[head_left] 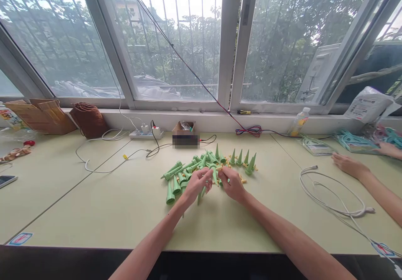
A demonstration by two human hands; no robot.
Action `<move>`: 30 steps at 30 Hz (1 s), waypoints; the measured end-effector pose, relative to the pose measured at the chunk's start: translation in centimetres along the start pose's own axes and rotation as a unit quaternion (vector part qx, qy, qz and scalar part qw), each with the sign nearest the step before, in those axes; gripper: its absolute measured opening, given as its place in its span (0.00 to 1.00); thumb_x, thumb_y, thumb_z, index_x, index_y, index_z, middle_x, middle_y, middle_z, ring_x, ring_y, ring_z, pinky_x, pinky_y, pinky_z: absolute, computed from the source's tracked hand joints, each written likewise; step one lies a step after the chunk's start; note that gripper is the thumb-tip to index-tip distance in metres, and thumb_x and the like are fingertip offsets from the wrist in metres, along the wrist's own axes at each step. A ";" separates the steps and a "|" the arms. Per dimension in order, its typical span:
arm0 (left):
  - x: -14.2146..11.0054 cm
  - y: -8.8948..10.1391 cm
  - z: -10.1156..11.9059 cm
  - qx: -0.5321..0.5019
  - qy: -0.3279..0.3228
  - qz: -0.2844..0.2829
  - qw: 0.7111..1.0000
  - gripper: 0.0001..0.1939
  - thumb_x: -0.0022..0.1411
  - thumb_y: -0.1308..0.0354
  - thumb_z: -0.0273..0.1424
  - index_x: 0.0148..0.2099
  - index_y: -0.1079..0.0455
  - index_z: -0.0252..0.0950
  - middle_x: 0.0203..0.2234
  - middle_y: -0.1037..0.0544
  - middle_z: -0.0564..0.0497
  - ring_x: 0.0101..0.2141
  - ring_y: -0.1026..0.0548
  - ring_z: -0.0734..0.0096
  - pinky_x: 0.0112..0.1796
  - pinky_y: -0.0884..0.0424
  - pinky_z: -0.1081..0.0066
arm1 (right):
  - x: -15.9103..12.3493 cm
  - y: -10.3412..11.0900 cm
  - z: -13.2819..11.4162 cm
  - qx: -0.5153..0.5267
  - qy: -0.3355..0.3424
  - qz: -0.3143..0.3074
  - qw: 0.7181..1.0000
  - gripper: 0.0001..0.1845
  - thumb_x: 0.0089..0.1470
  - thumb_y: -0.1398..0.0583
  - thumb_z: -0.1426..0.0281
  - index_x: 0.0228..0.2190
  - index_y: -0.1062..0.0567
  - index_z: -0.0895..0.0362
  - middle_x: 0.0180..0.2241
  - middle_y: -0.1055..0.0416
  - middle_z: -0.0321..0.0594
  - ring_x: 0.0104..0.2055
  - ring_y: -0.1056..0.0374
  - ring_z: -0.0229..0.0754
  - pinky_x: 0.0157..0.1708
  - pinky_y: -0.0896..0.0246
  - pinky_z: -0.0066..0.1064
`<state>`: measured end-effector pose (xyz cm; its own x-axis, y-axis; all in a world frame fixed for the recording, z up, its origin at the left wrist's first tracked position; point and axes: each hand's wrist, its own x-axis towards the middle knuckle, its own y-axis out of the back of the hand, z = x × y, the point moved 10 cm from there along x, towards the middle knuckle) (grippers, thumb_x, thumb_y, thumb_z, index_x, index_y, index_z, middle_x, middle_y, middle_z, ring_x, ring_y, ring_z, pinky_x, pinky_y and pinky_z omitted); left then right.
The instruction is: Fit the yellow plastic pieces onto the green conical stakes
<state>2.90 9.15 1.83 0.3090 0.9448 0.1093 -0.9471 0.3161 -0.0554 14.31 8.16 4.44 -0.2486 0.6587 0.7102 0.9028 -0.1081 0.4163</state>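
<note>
In the middle of the table, my left hand (pixel 197 183) is closed on a green plastic cone-shaped spike (pixel 215 177), its point tilted downward. My right hand (pixel 231 183) pinches a small yellow plastic piece (pixel 219 169) against the spike's upper end; whether it sits inside the spike cannot be seen. Beside and behind my left hand lies a pile of similar green spikes (pixel 176 187), some with their hollow ends showing. Several more spikes (pixel 239 158) stand upright to the right. Small yellow pieces (pixel 243 180) lie scattered near my right hand, partly hidden by it.
Another person's hands (pixel 350 166) are at the right, near bagged light-blue items (pixel 354 142). A coiled white cable (pixel 333 204) lies on the right of the table (pixel 109 213). Along the back are a small box (pixel 186 129), a power strip (pixel 146 134) and a bottle (pixel 300 122).
</note>
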 end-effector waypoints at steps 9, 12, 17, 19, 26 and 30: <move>0.1 0.2 0.0 0.027 -0.015 -0.001 1.000 0.24 0.58 0.39 0.50 0.26 0.37 0.34 0.21 0.38 0.56 0.17 0.36 0.80 0.18 0.38 0.77 | 0.1 0.1 -0.1 0.004 0.000 0.003 1.000 0.17 0.67 0.51 0.68 0.25 0.38 0.55 0.23 0.38 0.35 0.24 0.42 0.37 0.26 0.46 0.28; 0.1 0.2 0.1 0.030 -0.020 -0.002 0.999 0.23 0.58 0.39 0.49 0.27 0.38 0.34 0.21 0.37 0.57 0.17 0.35 0.79 0.18 0.38 0.77 | 0.1 0.1 -0.1 -0.001 0.000 0.005 1.000 0.18 0.67 0.51 0.67 0.24 0.39 0.55 0.22 0.39 0.35 0.24 0.43 0.37 0.26 0.47 0.28; 0.1 0.1 0.4 0.035 -0.035 -0.007 0.999 0.18 0.58 0.38 0.44 0.31 0.35 0.34 0.20 0.37 0.57 0.17 0.36 0.79 0.18 0.40 0.76 | 0.1 0.1 0.0 -0.004 -0.003 0.005 1.000 0.18 0.67 0.51 0.67 0.23 0.40 0.54 0.22 0.40 0.34 0.23 0.45 0.37 0.25 0.48 0.28; 0.1 0.1 0.5 0.036 -0.041 -0.004 0.999 0.18 0.58 0.37 0.44 0.32 0.35 0.34 0.19 0.38 0.58 0.17 0.36 0.79 0.18 0.41 0.76 | 0.1 0.0 0.0 -0.004 -0.005 0.002 1.000 0.19 0.67 0.51 0.66 0.23 0.40 0.54 0.22 0.40 0.34 0.23 0.44 0.37 0.25 0.48 0.28; 0.1 -0.1 0.3 0.051 -0.036 -0.010 0.998 0.19 0.59 0.38 0.45 0.40 0.35 0.35 0.16 0.36 0.59 0.17 0.38 0.78 0.19 0.43 0.76 | 0.0 -0.1 0.2 -0.007 -0.005 0.000 1.000 0.19 0.66 0.51 0.66 0.22 0.40 0.54 0.21 0.40 0.34 0.23 0.44 0.37 0.24 0.48 0.28; 0.1 0.1 0.1 0.062 -0.042 0.000 0.997 0.19 0.58 0.37 0.44 0.40 0.35 0.35 0.16 0.35 0.60 0.16 0.38 0.79 0.19 0.44 0.75 | 0.0 -0.2 0.4 -0.010 -0.008 -0.003 1.000 0.19 0.66 0.51 0.66 0.22 0.41 0.54 0.21 0.41 0.34 0.22 0.45 0.37 0.24 0.49 0.29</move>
<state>2.84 9.31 1.89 0.3046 0.9327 0.1932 -0.9525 0.2973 0.0663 14.24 8.45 4.13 -0.2485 0.6706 0.6989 0.8944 -0.1182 0.4314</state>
